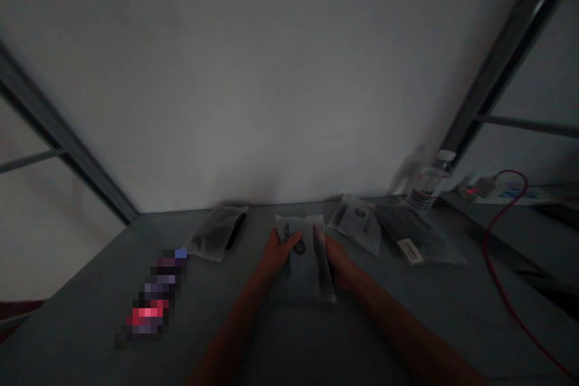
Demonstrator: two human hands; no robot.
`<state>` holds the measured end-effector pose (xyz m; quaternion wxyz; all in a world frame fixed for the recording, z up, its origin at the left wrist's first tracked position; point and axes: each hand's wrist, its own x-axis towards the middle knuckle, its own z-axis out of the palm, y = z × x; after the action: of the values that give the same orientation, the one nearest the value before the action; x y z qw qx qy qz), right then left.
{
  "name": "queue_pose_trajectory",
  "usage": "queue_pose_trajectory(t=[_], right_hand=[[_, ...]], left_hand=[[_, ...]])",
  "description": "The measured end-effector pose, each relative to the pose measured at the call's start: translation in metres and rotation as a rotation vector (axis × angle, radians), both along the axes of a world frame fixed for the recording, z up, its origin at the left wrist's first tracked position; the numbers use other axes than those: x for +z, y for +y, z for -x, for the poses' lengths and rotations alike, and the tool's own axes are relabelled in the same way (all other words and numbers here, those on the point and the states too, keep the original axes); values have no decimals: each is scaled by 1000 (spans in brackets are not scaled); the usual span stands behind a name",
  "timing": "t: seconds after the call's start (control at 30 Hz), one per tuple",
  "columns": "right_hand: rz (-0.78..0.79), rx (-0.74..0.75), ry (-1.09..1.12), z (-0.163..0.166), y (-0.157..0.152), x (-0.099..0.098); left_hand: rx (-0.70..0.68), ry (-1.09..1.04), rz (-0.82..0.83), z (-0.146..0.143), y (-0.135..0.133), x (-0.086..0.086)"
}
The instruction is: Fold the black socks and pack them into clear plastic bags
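Observation:
Between my two hands is a frosted plastic pouch [310, 271] with dark printed lettering and a round logo, held over the grey table. My left hand [278, 251] grips its left side, thumb lying across the front near the logo. At the right edge, my right hand [338, 259] holds the same pouch, its fingers mostly hidden behind it. Something dark shows inside along the pouch's right side; I cannot make out what it is. A similar printed pouch [357, 226] lies just beyond my right hand.
To the left lies another frosted pouch [216, 232] with a dark item, near a pixelated object [156, 298]. At right are a dark pouch with a white label [411, 251], a clear water bottle [429, 184] and a red cable [491, 271]. A pale partition [271, 84] rises behind the table [217, 319].

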<state>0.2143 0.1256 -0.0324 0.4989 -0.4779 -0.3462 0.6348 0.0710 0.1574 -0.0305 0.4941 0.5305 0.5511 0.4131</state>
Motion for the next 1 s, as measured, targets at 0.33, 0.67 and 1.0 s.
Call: queue_pose_trajectory(t=[0.33, 0.67, 1.0], right_hand=[[-559, -518, -1149, -40, 15, -7], [-170, -556, -1621, -73, 19, -20], [-205, -771, -702, -63, 9, 4]], left_hand=[[305, 456, -223, 33, 19, 12], [164, 890, -697, 18, 2, -3], [-348, 1041, -725, 22, 12, -7]])
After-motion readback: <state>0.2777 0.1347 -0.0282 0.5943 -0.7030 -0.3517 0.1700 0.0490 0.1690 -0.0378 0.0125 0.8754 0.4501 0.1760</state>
